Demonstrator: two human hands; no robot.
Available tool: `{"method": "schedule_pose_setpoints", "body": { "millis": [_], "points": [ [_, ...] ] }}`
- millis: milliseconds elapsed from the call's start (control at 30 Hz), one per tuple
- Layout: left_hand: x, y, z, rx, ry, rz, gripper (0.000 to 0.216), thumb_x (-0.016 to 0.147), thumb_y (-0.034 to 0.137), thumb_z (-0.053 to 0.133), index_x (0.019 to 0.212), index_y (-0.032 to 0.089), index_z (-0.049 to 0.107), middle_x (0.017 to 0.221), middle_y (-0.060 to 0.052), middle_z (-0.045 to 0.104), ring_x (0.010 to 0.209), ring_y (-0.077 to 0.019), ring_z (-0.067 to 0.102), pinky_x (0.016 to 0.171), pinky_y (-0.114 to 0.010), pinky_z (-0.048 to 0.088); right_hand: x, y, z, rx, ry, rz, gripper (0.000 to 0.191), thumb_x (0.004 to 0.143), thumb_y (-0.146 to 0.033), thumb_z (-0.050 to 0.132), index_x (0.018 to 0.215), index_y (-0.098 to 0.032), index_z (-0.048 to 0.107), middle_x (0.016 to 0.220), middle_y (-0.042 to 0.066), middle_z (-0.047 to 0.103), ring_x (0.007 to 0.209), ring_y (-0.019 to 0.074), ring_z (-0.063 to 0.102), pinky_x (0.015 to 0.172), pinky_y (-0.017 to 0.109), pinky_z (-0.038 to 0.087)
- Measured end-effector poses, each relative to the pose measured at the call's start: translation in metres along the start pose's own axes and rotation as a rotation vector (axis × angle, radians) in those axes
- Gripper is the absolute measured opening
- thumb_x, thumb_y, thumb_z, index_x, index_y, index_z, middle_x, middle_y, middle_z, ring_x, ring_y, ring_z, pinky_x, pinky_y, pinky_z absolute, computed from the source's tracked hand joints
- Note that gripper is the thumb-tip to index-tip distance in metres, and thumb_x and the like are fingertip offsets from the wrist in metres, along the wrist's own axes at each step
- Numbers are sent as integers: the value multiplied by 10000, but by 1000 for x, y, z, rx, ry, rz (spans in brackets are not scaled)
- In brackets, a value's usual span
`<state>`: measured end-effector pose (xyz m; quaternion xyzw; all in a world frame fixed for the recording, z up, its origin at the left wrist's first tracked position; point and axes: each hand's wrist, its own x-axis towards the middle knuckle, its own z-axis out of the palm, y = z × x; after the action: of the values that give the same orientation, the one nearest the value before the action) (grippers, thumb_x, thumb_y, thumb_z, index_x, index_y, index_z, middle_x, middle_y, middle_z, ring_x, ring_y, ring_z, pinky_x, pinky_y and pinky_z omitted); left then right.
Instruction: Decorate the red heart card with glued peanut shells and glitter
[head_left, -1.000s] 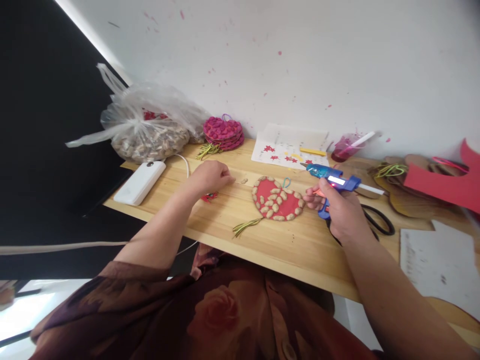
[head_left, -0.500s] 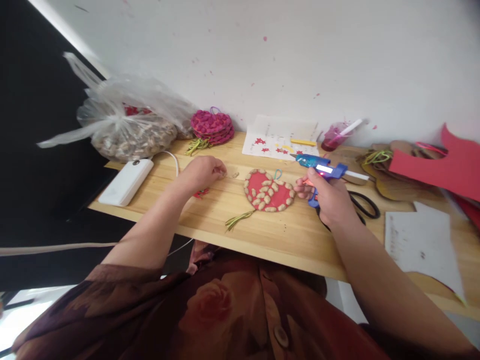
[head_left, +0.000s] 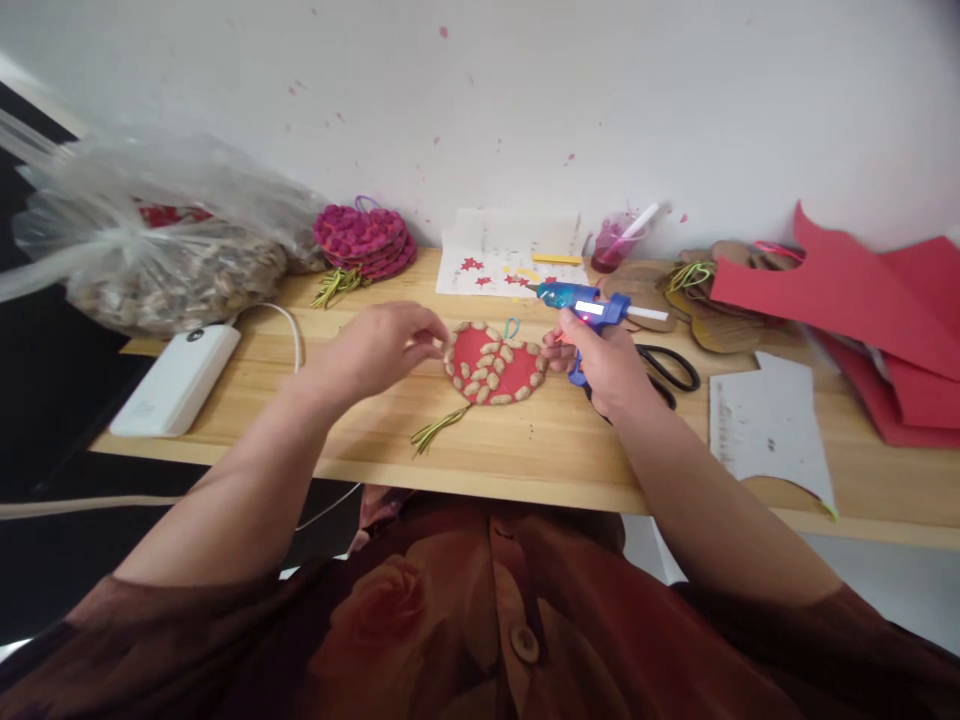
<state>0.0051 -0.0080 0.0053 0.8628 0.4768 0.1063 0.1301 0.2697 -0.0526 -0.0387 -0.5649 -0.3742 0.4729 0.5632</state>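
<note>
A heart-like red disc (head_left: 517,372) lies on the wooden table, edged with peanuts and with a leaf-like row of peanuts across its middle. It has a teal loop on top and a yellow-green tassel (head_left: 439,428) below. Beside its left edge, my left hand (head_left: 386,345) is curled with thumb and fingers drawn together; whatever sits between the fingertips is hidden. My right hand (head_left: 616,372) grips a blue hot glue gun (head_left: 568,296) at the disc's right, its nozzle pointing left. A white glue stick sticks out of its back.
Black-handled scissors (head_left: 679,368) lie right of my right hand. At the left are a bag of peanuts (head_left: 180,285) and a white power bank (head_left: 176,382). Behind stand pink discs (head_left: 365,240), a paper with red stars (head_left: 457,280) and a cup (head_left: 607,250). Red sheets (head_left: 840,290) lie right.
My view has swung right, so everything sits further left. My left hand has come closer to the disc, covering the loose peanut's spot. My right hand still grips the glue gun.
</note>
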Motion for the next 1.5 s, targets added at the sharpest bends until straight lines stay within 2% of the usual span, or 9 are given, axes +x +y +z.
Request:
{"method": "schedule_pose_setpoints", "body": {
  "millis": [100, 200, 333, 567, 700, 867, 1233, 1333, 1500],
  "points": [
    [6, 37, 7, 2, -94, 266, 169, 894, 196, 584, 972, 209, 732, 949, -46, 722, 906, -190, 666, 854, -282, 486, 1, 0, -2, -10, 0, 3, 392, 770, -557, 794, 763, -197, 642, 734, 11, 696, 597, 115, 688, 496, 184, 508],
    [15, 57, 20, 88, -144, 409, 168, 900, 136, 564, 947, 179, 719, 965, -71, 710, 937, -204, 662, 878, -304, 494, 3, 2, -4, -12, -3, -3, 407, 758, -574, 795, 804, -200, 642, 735, 7, 691, 603, 118, 687, 509, 191, 517],
    [22, 59, 32, 201, -161, 460, 135, 899, 139, 583, 945, 158, 709, 958, -89, 713, 925, -229, 665, 865, -335, 498, 5, 5, -5, -16, -19, -7, 425, 752, -599, 785, 830, -208, 638, 749, 11, 692, 627, 131, 695, 516, 202, 519],
    [24, 54, 41, 183, -125, 485, 149, 936, 240, 580, 896, 161, 699, 913, -94, 690, 875, -226, 648, 826, -347, 494, 3, 4, -4, -3, -30, -3, 399, 770, -578, 782, 800, -206, 638, 752, 11, 684, 635, 125, 689, 522, 200, 519],
    [24, 55, 41, 164, -157, 469, 183, 954, 249, 552, 904, 161, 704, 914, -93, 684, 888, -229, 650, 825, -345, 496, 2, 3, -4, -21, -27, 0, 404, 778, -588, 773, 802, -209, 637, 769, 19, 699, 644, 127, 692, 528, 203, 524],
    [21, 54, 36, 118, -184, 412, 197, 943, 162, 528, 973, 169, 722, 1016, -92, 694, 941, -216, 664, 874, -334, 495, 3, 3, -4, -29, -32, -1, 416, 781, -601, 763, 808, -206, 636, 767, 21, 693, 639, 129, 691, 521, 207, 520],
    [17, 48, 36, -11, -102, 398, 240, 908, 135, 538, 1002, 202, 749, 1031, -72, 711, 960, -205, 669, 910, -326, 508, 3, 3, -3, -19, -23, 9, 418, 752, -600, 784, 789, -208, 645, 752, 20, 699, 621, 130, 687, 523, 214, 529],
    [12, 40, 29, -62, -43, 327, 235, 910, 152, 539, 1014, 187, 748, 1013, -68, 726, 924, -199, 677, 871, -310, 518, 3, 4, -3, -26, -10, 0, 434, 742, -618, 781, 806, -211, 645, 769, 26, 705, 653, 144, 698, 545, 228, 538],
    [3, 17, 21, -112, 57, 92, 234, 926, 236, 534, 975, 195, 759, 919, -40, 772, 830, -196, 704, 822, -307, 532, 3, 4, -4, -53, 10, -21, 477, 720, -652, 772, 872, -218, 644, 812, 41, 715, 763, 192, 722, 581, 266, 553]
  ]
}}
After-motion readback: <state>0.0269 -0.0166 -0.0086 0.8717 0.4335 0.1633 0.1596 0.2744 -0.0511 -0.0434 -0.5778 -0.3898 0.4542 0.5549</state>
